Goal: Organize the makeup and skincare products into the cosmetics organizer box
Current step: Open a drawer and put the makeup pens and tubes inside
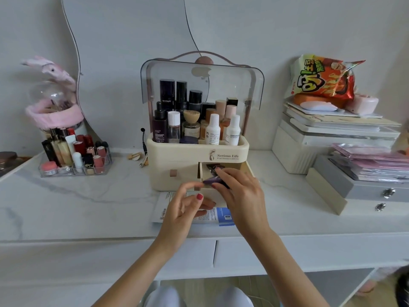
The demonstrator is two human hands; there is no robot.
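Far left on the marble tabletop [88, 196]: a clear acrylic lipstick rack [75, 167], its cells filled with upright lipsticks, gold and black tubes and a small pink jar at the front. Behind it, a pink headband [52, 115] is looped round a glass globe.

Centre: the cream cosmetics organizer box [177, 156], smoked lid [199, 80] raised. The upper tray is packed with upright bottles: dark purple and black ones at the back left, a dropper bottle [159, 125], a clear bottle with white cap, two white squeeze bottles [222, 131] at the front right, pink-capped ones behind. The lower right drawer [223, 171] is pulled open; a dark sachet is seen lying inside.

A small purple sachet [209, 180] is held just over the drawer's front edge, pinched by the right hand [241, 196] at one end. The left hand [188, 209] is seen beside it, fingers loosely curled, thumb and forefinger at the sachet's tip; whether it is gripped cannot be told. A white-and-blue flat packet [212, 214] lies beneath both hands.

Right: white storage boxes [309, 147], a snack bag [323, 78] on top, a grey drawer case [365, 189] bearing pink packets.
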